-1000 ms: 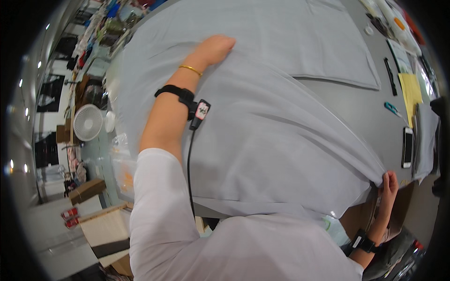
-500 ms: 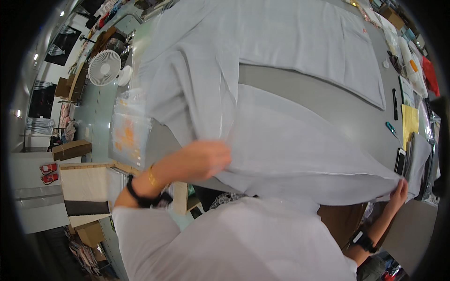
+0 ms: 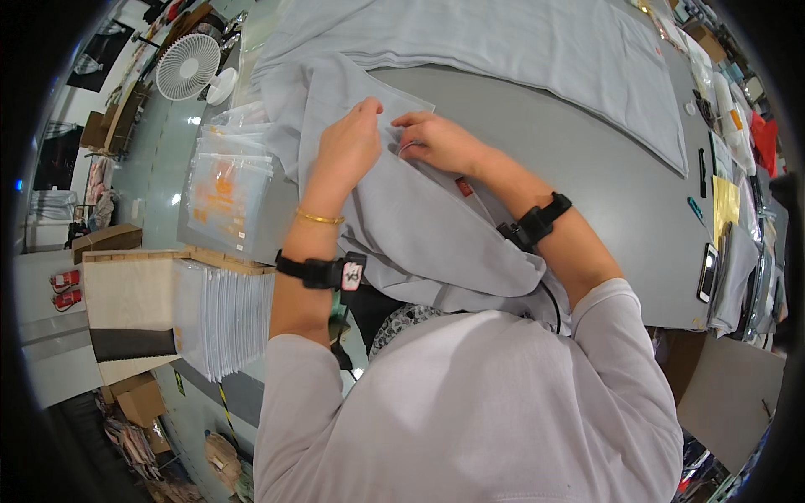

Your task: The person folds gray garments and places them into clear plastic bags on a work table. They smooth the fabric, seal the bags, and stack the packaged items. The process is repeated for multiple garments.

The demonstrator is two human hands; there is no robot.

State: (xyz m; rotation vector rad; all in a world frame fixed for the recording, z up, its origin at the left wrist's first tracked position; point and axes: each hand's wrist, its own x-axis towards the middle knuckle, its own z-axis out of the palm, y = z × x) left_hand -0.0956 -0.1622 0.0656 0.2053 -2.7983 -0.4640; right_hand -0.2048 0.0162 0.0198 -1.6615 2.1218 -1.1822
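A light grey cloth [image 3: 436, 243] lies gathered in folds over the near table edge and against my body. My left hand [image 3: 354, 141] is closed on its upper part, knuckles up, fingertips hidden. Close beside it, my right hand [image 3: 440, 144] has its fingers bent and pinched at the cloth's edge. A thin, curved purplish thing [image 3: 409, 146] shows at those fingertips, too small to name. A small red tag [image 3: 464, 186] sits on the cloth below my right wrist. Another wide grey cloth [image 3: 537, 59] is spread flat across the far side of the table.
Clear packets with orange print [image 3: 222, 189] lie at the table's left edge, above a box of upright packed sleeves [image 3: 222, 314]. A white fan [image 3: 189, 67] stands beyond. On the right are a phone [image 3: 708, 272], a teal cutter [image 3: 697, 210], a black pen [image 3: 703, 172] and folded cloth [image 3: 734, 289].
My right hand has come from the far right corner to beside my left hand. My left hand has moved up and away from me. The near cloth, stretched wide before, is now bunched.
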